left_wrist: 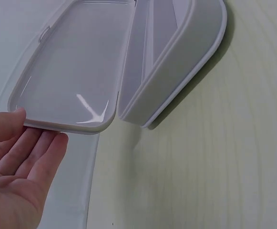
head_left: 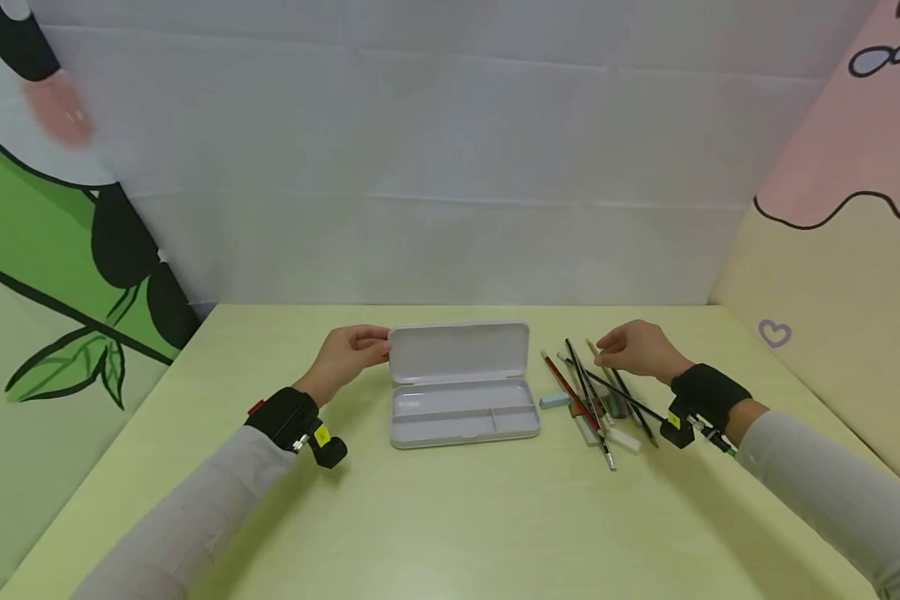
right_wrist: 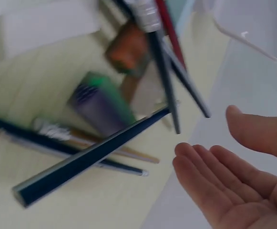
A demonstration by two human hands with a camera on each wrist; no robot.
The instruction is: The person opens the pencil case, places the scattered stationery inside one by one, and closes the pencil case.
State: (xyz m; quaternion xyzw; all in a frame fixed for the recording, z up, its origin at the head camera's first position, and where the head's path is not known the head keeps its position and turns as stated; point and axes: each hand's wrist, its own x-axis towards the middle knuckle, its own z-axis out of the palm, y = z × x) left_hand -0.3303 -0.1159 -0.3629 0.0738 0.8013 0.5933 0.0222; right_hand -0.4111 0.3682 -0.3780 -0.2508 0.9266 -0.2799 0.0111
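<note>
A white pencil case [head_left: 461, 412] lies open mid-table with its lid [head_left: 459, 352] tilted up at the back. My left hand [head_left: 375, 343] is at the lid's left end. In the left wrist view the thumb and straight fingers [left_wrist: 45, 145] touch the lid [left_wrist: 76, 62] at its corner, beside the base [left_wrist: 176, 67]. My right hand [head_left: 606, 354] hovers over a loose pile of pencils [head_left: 588, 396], fingers relaxed and holding nothing. In the blurred right wrist view the palm [right_wrist: 229, 191] is open above a dark blue pencil [right_wrist: 86, 162] and a green and purple item [right_wrist: 100, 102].
A pale blue eraser [head_left: 553, 401] lies between the case and the pencils, and a white eraser [head_left: 624, 439] lies at the pile's near end. The yellow-green table [head_left: 450, 517] is closed in by a white back wall and patterned side panels.
</note>
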